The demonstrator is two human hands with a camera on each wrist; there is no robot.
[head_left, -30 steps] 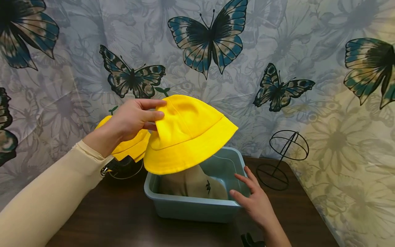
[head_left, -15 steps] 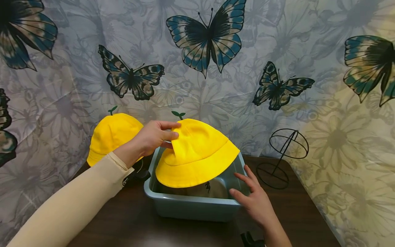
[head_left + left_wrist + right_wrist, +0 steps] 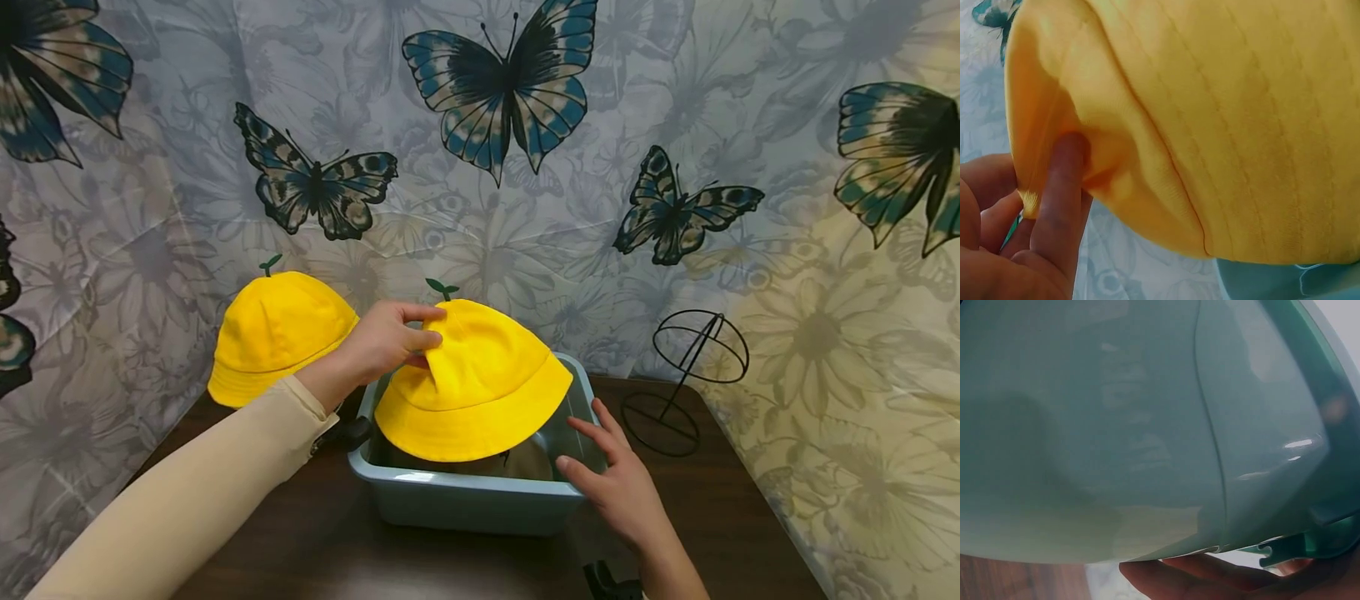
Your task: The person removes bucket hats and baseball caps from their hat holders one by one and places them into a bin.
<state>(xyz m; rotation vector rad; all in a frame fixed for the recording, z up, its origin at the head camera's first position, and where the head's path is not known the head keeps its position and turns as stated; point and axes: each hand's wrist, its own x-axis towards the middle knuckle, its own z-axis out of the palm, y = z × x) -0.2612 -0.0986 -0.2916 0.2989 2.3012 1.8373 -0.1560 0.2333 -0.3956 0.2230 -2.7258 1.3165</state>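
My left hand (image 3: 382,343) pinches the crown of a yellow bucket hat (image 3: 480,383) with a green sprout on top, held over a light blue basin (image 3: 480,504). In the left wrist view the fingers of my left hand (image 3: 1035,225) fold the cloth of the yellow hat (image 3: 1241,137). A beige item with a dark mark (image 3: 528,462) lies in the basin, mostly hidden by the hat. My right hand (image 3: 626,496), fingers spread, is at the basin's right side; in the right wrist view its fingers (image 3: 1179,580) are beside the basin wall (image 3: 1135,437).
A second yellow hat (image 3: 277,329) with a sprout sits at the left, behind my left forearm. At the back right of the dark wooden table (image 3: 300,533) stands a black wire stand (image 3: 678,383). A cloth with butterflies (image 3: 517,242) hangs behind.
My left hand has brought the held hat down and to the right, over the basin, covering more of the beige item. The second hat is less hidden now. My right hand has stayed in place.
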